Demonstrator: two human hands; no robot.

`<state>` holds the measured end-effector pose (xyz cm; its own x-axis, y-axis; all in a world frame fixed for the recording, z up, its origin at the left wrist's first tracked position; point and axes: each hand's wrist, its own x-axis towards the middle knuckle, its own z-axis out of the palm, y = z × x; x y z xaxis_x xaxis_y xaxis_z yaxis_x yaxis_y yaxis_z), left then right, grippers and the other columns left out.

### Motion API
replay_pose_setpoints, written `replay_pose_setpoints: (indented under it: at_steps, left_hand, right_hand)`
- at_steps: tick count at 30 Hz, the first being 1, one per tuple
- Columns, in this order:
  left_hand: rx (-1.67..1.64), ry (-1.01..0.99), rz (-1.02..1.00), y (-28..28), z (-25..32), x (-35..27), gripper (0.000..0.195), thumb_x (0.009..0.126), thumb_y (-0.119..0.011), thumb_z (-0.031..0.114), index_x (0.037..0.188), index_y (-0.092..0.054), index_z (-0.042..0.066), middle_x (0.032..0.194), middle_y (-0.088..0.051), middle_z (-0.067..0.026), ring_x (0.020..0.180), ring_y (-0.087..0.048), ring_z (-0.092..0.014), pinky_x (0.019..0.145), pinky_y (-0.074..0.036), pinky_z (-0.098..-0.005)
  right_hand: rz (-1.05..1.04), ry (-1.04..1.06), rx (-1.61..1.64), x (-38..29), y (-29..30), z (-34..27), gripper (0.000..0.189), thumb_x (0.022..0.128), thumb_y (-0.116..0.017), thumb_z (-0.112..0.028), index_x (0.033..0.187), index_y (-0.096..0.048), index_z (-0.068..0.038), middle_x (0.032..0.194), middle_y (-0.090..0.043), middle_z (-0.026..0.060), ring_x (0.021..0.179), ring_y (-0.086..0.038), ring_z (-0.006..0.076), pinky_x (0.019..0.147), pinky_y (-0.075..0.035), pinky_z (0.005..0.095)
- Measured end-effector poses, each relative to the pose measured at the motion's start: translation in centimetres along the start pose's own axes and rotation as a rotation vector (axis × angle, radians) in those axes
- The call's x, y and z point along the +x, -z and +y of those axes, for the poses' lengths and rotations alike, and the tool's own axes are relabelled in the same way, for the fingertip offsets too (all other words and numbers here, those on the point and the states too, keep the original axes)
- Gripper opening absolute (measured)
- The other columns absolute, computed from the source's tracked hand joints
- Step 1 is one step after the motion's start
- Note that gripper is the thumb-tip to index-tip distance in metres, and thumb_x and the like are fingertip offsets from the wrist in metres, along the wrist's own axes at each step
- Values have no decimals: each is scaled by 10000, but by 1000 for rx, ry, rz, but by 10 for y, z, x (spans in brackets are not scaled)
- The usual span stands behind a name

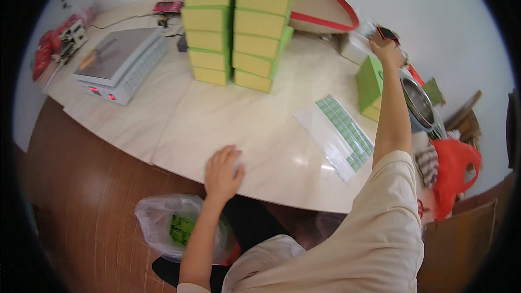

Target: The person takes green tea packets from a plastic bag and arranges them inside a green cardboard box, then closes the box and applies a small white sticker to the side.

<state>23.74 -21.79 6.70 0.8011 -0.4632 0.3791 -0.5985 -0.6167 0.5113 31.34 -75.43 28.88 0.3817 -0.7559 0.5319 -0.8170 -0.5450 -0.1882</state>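
Observation:
My left hand rests palm down on the near edge of a marble-patterned table, holding nothing. At the far right my right arm is stretched out, and my right hand is at a dark, red-edged object, possibly a phone. Whether the fingers grip it is too small to tell. Below that hand stands a green and yellow box. A sheet of green stickers lies between my arms, partly on white backing. Two tall stacks of yellow and green boxes rise at the back.
A hot plate with red-lit displays stands at left, tools on top. A red-rimmed woven tray leans behind the stacks. At right are a metal bowl and red plastic bag. Below the table, a lined bin holds green scraps.

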Motion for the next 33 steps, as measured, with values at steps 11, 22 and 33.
replay_pose_setpoints:
  at_steps: [11, 22, 33]
  left_hand:
    - [16, -18, 33, 2, 9, 0, 335, 793, -635, 176, 1111, -606, 75, 1252, -550, -80, 1179, -494, -287, 1004, -364, -414]
    - [-2, 3, 111, 4, 9, -5, 318, 801, -640, 168, 1108, -607, 91, 1237, -565, -70, 1162, -511, -281, 995, -379, -405]
    - [-801, 358, 390, 23, 0, -43, 325, 913, -570, 96, 1223, -497, 28, 1207, -560, -121, 1097, -559, -235, 955, -421, -340]
  right_hand:
    - [-701, 88, 318, -10, -91, 169, 1021, 643, -713, -678, 1400, -409, -65, 1352, -489, 145, 1215, -471, 264, 996, -380, 384]
    - [-487, -107, 32, -71, -53, 130, 1124, 540, -702, -714, 1447, -348, -152, 1389, -389, 287, 1302, -366, 429, 1062, -271, 517]
    - [-460, 804, 469, -288, 47, 58, 990, 542, -806, -437, 1379, -396, -102, 1332, -399, 281, 1260, -359, 425, 1060, -245, 486]
